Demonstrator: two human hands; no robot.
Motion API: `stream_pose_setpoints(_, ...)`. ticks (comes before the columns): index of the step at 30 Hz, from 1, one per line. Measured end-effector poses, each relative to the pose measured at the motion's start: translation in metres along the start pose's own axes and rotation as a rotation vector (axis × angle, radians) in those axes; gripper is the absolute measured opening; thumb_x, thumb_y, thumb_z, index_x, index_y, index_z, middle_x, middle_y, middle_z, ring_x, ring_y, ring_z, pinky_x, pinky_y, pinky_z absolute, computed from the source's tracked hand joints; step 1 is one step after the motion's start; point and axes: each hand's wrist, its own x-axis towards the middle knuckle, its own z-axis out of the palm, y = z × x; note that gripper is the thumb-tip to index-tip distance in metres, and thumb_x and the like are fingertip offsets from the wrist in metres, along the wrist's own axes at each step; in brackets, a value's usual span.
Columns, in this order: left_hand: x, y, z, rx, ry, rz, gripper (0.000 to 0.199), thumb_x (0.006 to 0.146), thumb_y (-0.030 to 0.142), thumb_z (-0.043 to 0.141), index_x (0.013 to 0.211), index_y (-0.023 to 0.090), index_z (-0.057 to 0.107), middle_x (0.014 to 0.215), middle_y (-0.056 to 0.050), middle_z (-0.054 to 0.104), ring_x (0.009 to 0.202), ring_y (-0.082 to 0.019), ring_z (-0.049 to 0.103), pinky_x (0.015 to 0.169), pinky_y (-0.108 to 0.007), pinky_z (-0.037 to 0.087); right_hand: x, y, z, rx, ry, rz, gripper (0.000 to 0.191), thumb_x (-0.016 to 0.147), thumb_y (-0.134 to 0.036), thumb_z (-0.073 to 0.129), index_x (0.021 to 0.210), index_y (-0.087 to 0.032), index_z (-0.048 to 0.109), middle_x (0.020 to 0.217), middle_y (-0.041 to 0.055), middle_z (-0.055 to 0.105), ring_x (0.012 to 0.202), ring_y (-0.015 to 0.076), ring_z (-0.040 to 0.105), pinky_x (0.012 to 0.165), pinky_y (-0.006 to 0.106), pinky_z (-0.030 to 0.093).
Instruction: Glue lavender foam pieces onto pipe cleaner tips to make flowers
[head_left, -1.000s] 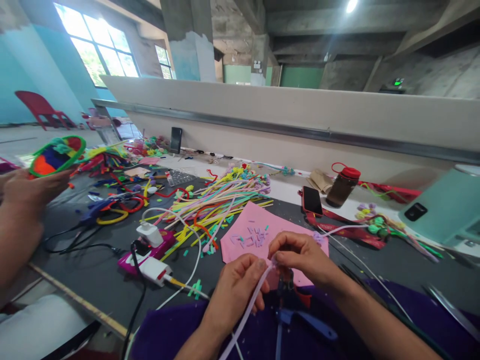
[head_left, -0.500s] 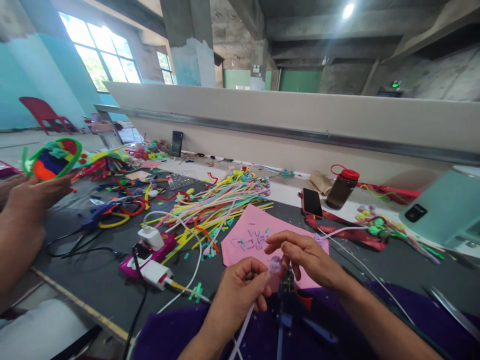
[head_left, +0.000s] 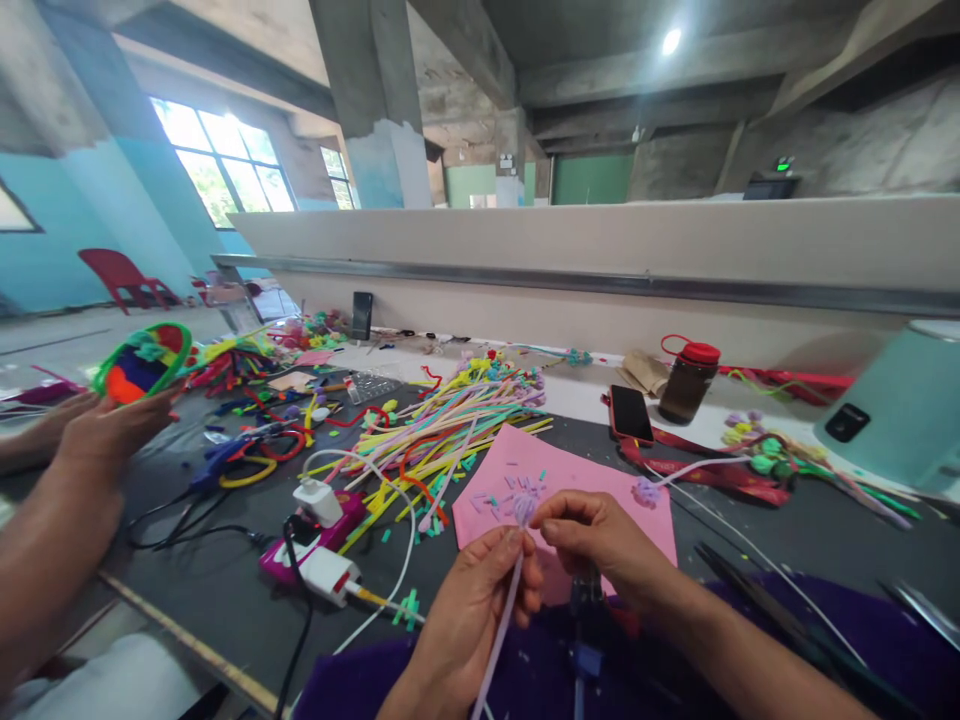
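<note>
Far left: co-worker's hand (head_left: 105, 440) holds a green-rimmed colourful piece (head_left: 146, 365). Next, a pink power strip (head_left: 351, 522) with white plugs, then a heap of pipe cleaners (head_left: 450, 425) on the dark tabletop (head_left: 225, 600). Centre: left hand (head_left: 480, 585) has thumb and finger pinched on a purple stem (head_left: 505, 625), just under its purple flower (head_left: 524, 508). Flower sits at the upper end, above the near part of a pink sheet (head_left: 585, 475). Stem's long axis runs from there down and slightly left, toward the person. Right hand (head_left: 600, 540) comes from the right, fingers curled, tips right beside the flower; too small to tell if they grip it. So flower lies up from the left hand, left of the right; both are close. Rightward: second purple flower (head_left: 646, 490) at the sheet's right side, phone (head_left: 630, 413), bottle (head_left: 687, 388).
</note>
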Motion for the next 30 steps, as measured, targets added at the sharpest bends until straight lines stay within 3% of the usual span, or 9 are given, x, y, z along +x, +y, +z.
stream_pose_setpoints(3, 0.002, -0.004, -0.001, -0.036, -0.008, 0.003, 0.023, 0.07, 0.035, 0.066, 0.069, 0.013, 0.06, 0.046, 0.003, 0.058, 0.034, -0.005, 0.048, 0.033, -0.013, 0.033, -0.003, 0.002, 0.007, 0.088, 0.006, -0.006, 0.023, 0.068, -0.033, 0.069, 0.081, -0.013, 0.066, 0.051, -0.0043, 0.051, 0.041, 0.0055, 0.042, 0.037, 0.016, 0.026)
stream_pose_setpoints(11, -0.001, -0.009, 0.003, 0.037, 0.017, 0.011, 0.026, 0.067, 0.037, 0.068, 0.065, 0.013, 0.058, 0.044, 0.003, 0.056, 0.031, -0.003, 0.045, 0.031, -0.012, 0.03, -0.007, 0.008, 0.02, 0.274, -0.02, 0.019, 0.021, 0.069, -0.031, 0.069, 0.069, -0.013, 0.06, 0.048, -0.0053, 0.048, 0.04, 0.0045, 0.036, 0.039, 0.017, 0.022)
stream_pose_setpoints(15, -0.002, -0.006, 0.004, 0.078, 0.027, 0.073, 0.022, 0.068, 0.034, 0.068, 0.067, 0.015, 0.057, 0.048, 0.003, 0.058, 0.033, -0.003, 0.046, 0.031, -0.011, 0.03, -0.006, 0.001, 0.008, 0.151, -0.112, -0.029, 0.027, 0.065, -0.03, 0.072, 0.084, -0.012, 0.064, 0.06, -0.002, 0.055, 0.047, 0.0058, 0.04, 0.042, 0.017, 0.026)
stream_pose_setpoints(20, -0.004, -0.006, 0.003, 0.114, -0.026, 0.076, 0.024, 0.068, 0.036, 0.068, 0.064, 0.015, 0.055, 0.044, 0.006, 0.055, 0.026, 0.0, 0.032, 0.027, -0.01, 0.02, -0.003, -0.015, -0.019, 0.074, -0.268, -0.086, 0.049, 0.06, -0.026, 0.076, 0.106, -0.016, 0.062, 0.061, -0.0039, 0.054, 0.052, 0.0069, 0.042, 0.046, 0.017, 0.031)
stream_pose_setpoints(26, -0.005, -0.007, 0.006, 0.183, -0.068, 0.019, 0.027, 0.064, 0.037, 0.069, 0.058, 0.016, 0.052, 0.038, 0.006, 0.05, 0.024, 0.0, 0.028, 0.027, -0.011, 0.016, -0.006, -0.024, -0.023, -0.008, -0.345, -0.154, 0.042, 0.06, -0.027, 0.076, 0.1, -0.019, 0.066, 0.084, 0.0014, 0.061, 0.071, 0.013, 0.053, 0.062, 0.023, 0.042)
stream_pose_setpoints(30, -0.005, -0.005, 0.007, 0.208, -0.071, 0.011, 0.027, 0.063, 0.037, 0.069, 0.058, 0.015, 0.054, 0.037, 0.006, 0.05, 0.024, 0.0, 0.028, 0.026, -0.012, 0.015, -0.006, -0.026, -0.02, -0.043, -0.319, -0.214, 0.032, 0.063, -0.027, 0.074, 0.094, -0.019, 0.069, 0.082, 0.0012, 0.06, 0.075, 0.0148, 0.055, 0.067, 0.025, 0.044)
